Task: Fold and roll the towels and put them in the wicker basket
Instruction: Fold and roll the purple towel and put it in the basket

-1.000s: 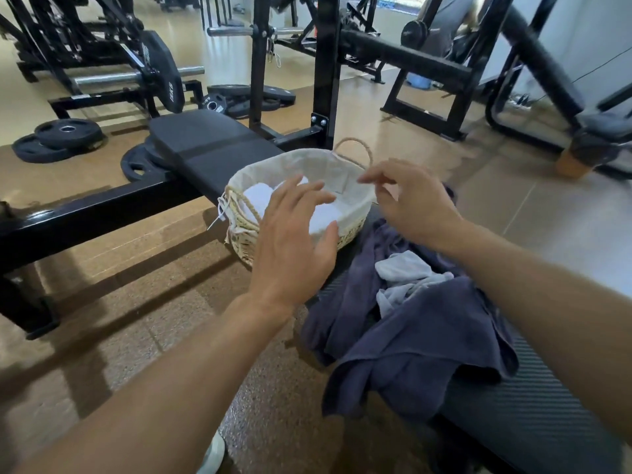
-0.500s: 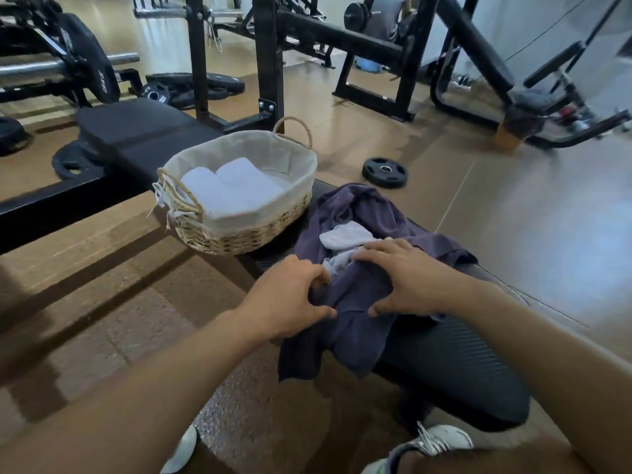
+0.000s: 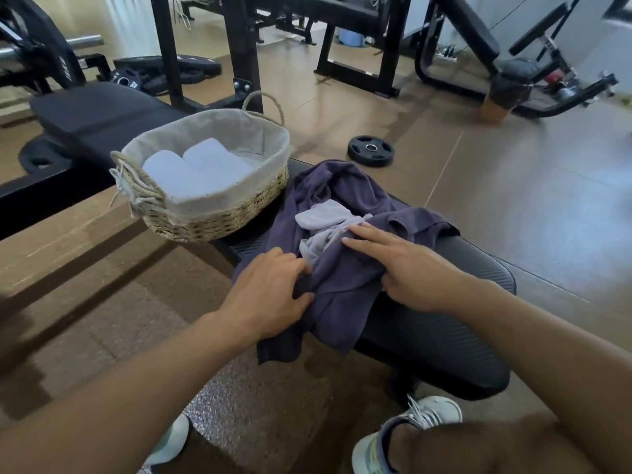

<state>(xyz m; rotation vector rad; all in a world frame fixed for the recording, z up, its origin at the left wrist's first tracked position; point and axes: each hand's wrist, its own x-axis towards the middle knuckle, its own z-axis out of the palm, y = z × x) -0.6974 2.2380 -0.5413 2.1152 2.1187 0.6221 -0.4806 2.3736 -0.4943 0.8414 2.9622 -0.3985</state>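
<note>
A wicker basket point(image 3: 219, 218) with a pale cloth liner stands on the black bench point(image 3: 444, 323) and holds two rolled white towels point(image 3: 201, 165). Beside it on the bench lies a crumpled dark purple towel point(image 3: 345, 289) with a light grey towel point(image 3: 321, 222) bunched on top. My left hand point(image 3: 270, 295) pinches the purple towel's near left edge. My right hand point(image 3: 407, 268) lies on the purple towel with fingers stretched toward the grey one, thumb tucked under a fold.
A weight plate point(image 3: 371, 151) lies on the floor beyond the bench. Another black bench point(image 3: 99, 114) and rack posts point(image 3: 242, 53) stand behind the basket. My shoes point(image 3: 407, 436) rest on the floor under the bench's near end.
Both hands came back from over the basket down to the towel pile on the bench. The left hand has closed on the purple towel's edge; the right has settled on top.
</note>
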